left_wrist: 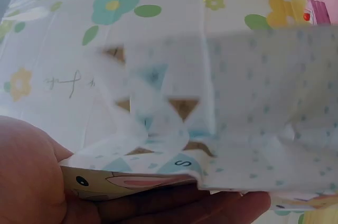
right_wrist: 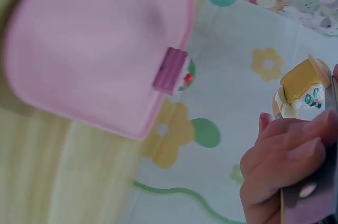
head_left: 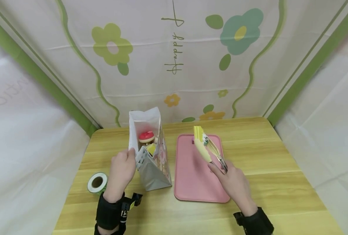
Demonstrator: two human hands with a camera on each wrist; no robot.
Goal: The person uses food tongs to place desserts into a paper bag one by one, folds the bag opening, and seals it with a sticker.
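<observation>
My left hand (head_left: 122,170) grips the near side of an upright white patterned paper bag (head_left: 155,178) by its top edge. Through the wide mouth of the bag show a red-topped toy macaron (head_left: 146,137) and a yellow piece (head_left: 151,148). Cream-tipped tongs (head_left: 202,150) are in my right hand (head_left: 234,182), fingers wrapped on the metal arms. Between the tong tips sits a yellow toy cake slice (head_left: 198,133) with white topping and green bits, raised over the far part of the pink tray (head_left: 197,186). A purple toy cake slice (right_wrist: 170,71) lies at the tray's far edge.
Left of the bag, beside my left forearm, stands a roll of tape (head_left: 97,182). The wooden table (head_left: 259,182) meets a white flowered cloth (head_left: 150,88) at its back, and white cloth walls rise at both sides.
</observation>
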